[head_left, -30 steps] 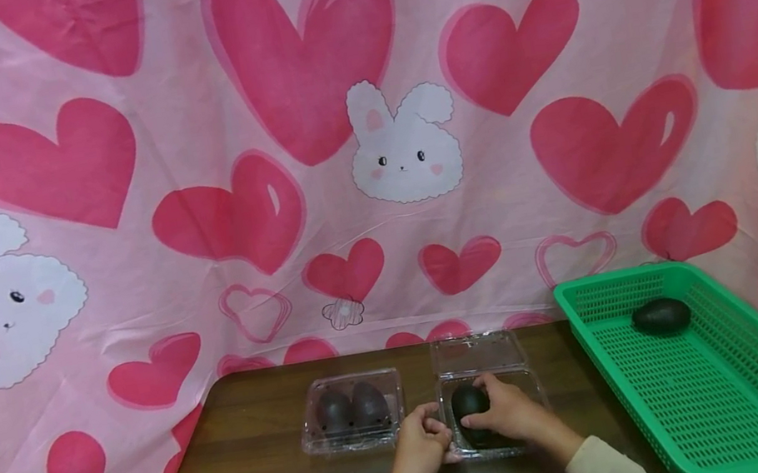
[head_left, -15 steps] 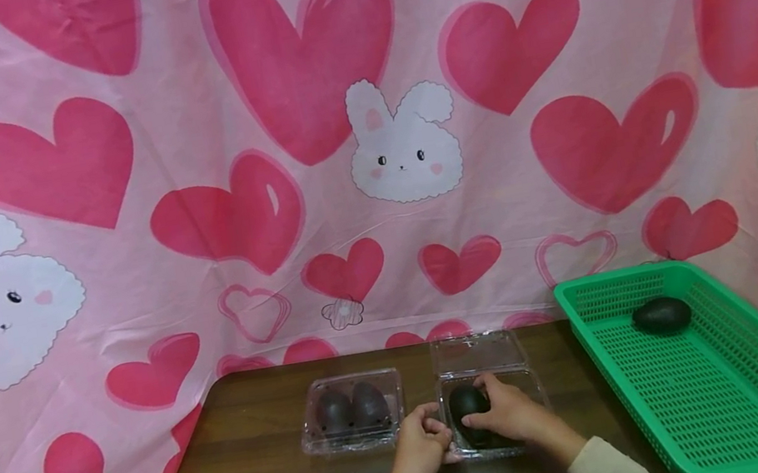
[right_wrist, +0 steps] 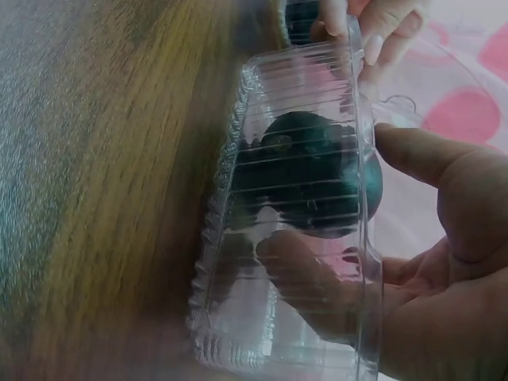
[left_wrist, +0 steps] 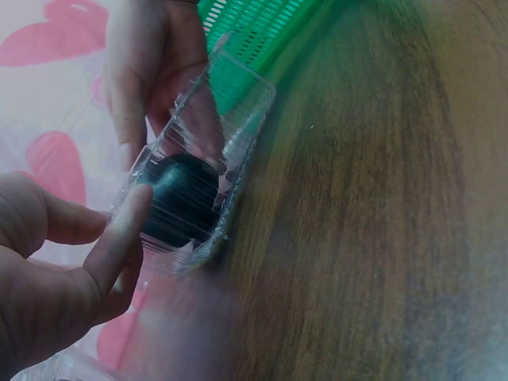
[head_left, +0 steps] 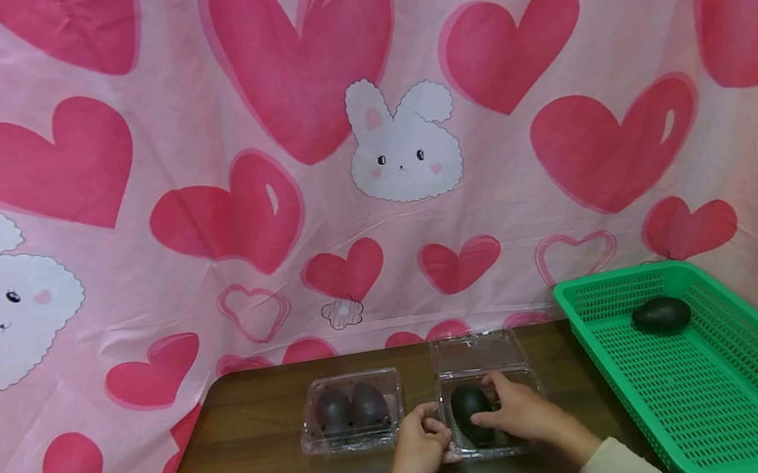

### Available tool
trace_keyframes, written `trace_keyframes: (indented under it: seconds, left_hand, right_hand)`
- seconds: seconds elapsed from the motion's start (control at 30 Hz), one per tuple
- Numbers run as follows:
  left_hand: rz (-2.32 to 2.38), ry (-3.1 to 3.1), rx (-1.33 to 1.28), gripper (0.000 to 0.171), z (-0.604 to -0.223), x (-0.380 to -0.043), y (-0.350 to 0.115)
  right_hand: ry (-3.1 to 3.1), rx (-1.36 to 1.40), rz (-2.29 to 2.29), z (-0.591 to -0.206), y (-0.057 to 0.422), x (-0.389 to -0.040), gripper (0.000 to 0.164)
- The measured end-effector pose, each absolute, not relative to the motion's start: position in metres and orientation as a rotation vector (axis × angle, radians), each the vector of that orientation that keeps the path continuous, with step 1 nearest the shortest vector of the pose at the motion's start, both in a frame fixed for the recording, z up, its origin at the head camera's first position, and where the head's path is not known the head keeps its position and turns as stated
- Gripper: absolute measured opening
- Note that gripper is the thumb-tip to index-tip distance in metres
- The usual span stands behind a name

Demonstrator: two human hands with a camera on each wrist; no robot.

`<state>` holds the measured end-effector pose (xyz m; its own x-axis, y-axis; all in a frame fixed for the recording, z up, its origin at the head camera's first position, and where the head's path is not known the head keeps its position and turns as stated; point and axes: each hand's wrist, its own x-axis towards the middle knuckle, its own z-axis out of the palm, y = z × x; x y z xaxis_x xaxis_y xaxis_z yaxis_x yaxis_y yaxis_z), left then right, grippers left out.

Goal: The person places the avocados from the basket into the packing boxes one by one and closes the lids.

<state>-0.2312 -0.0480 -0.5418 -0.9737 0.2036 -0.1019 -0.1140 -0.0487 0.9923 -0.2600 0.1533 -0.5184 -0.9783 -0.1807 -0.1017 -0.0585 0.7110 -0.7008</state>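
Note:
A dark avocado lies in the left half of an open clear plastic clamshell box, whose lid is folded back. My left hand pinches the box's left rim between thumb and finger; the left wrist view shows these fingertips at the wall. Over the box's right half is my right hand, its thumb overlapping the avocado and its other fingers spread apart. In the right wrist view, a finger reaches down inside the box beside the avocado.
Left of the hands stands a closed clear box with two avocados inside. A green perforated basket at the right holds one avocado. Pink heart-print cloth hangs behind the brown table.
The right hand's fingers have loosened from the avocado and the hand has shifted slightly right, uncovering more of it. The left hand has stayed at the rim.

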Motion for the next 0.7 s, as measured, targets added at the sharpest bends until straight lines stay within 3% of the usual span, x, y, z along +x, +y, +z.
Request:
trace_keyframes:
  seconds: [0.7]
  left_hand:
    - [2.116,2.017,0.104,0.05,-0.54,-0.23,-0.049]
  right_hand:
    - [2.848,-0.166,-1.16,-0.475,0.172,-0.247,0.068]
